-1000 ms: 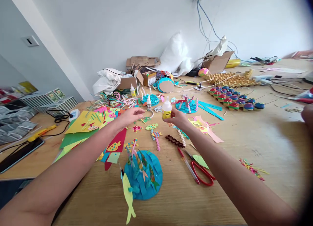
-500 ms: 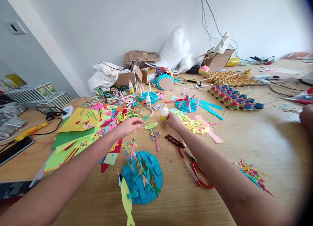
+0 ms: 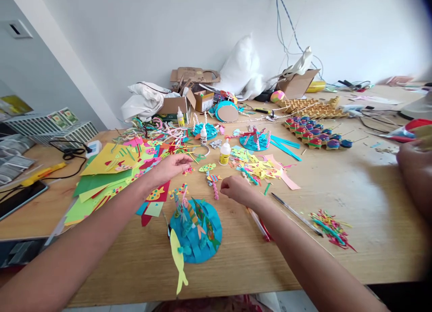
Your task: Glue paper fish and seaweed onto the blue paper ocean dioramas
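Note:
My left hand (image 3: 172, 166) lies palm down with its fingers stretched out over the coloured paper scraps, fingertips by a small pink paper fish (image 3: 188, 170). My right hand (image 3: 238, 190) hovers low over the table with its fingers curled under, beside a paper fish with a pink twisted tail (image 3: 214, 182). What lies under that hand is hidden. A white glue bottle with a yellow label (image 3: 224, 152) stands alone on the table beyond both hands. Near the front edge sits a blue paper disc (image 3: 199, 238) with several paper fish standing on it, and a yellow-green fish (image 3: 177, 262) hangs off its front.
Sheets of coloured paper (image 3: 104, 168) lie at the left, and red-handled scissors (image 3: 261, 224) and a thin stick (image 3: 297, 213) at the right. A painted egg tray (image 3: 317, 132), boxes and bags fill the back. Another person's hand (image 3: 415, 168) is at the right edge.
My right hand has set the glue bottle down on the table and drawn back toward me. My left hand has stayed over the paper scraps.

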Tool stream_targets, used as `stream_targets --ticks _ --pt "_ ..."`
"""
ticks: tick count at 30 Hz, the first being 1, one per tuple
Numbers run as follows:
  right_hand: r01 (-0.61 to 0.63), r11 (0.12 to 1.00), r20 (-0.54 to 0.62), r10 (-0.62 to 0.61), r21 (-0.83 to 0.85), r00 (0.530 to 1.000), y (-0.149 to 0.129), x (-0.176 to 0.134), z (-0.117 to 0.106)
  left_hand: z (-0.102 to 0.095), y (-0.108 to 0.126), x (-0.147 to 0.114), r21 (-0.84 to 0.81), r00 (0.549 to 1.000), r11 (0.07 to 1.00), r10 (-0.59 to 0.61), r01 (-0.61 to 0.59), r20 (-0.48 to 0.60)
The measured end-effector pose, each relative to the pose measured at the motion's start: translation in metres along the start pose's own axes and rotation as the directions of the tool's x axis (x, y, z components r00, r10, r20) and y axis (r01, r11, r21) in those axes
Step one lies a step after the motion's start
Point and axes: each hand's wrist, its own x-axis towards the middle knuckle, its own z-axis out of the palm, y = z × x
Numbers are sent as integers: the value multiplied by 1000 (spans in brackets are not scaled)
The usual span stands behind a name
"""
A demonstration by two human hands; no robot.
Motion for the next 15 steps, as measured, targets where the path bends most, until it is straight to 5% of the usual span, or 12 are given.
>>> stream_targets --ticks 15 --pt "-156 984 55 161 -87 985 -21 18 26 -1 0 -25 -97 999 995 22 -19 25"
